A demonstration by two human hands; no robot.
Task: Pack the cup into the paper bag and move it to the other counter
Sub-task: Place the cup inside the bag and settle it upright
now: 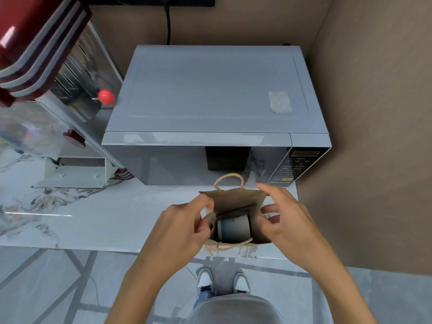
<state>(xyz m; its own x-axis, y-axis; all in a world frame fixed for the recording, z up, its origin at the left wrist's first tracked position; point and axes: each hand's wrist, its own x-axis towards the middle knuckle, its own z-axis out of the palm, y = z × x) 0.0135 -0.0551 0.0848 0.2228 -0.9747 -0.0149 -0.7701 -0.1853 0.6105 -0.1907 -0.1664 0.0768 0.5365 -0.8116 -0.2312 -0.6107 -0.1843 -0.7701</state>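
Note:
A small brown paper bag point(236, 199) with twisted rope handles stands open near the front edge of the marble counter, just in front of the microwave. Inside it lies a white and blue cup point(233, 228), seen from above, on its side. My left hand point(180, 228) pinches the bag's left rim between thumb and fingers. My right hand point(282, 218) holds the right rim, with its index finger stretched over the far corner. Both hands keep the mouth of the bag spread apart.
A grey microwave point(210, 101) fills the counter behind the bag, against brown walls at the back and right. A red and steel machine point(46, 78) stands at the left. The marble counter point(93, 218) stretches left of the bag. Tiled floor and my shoes lie below.

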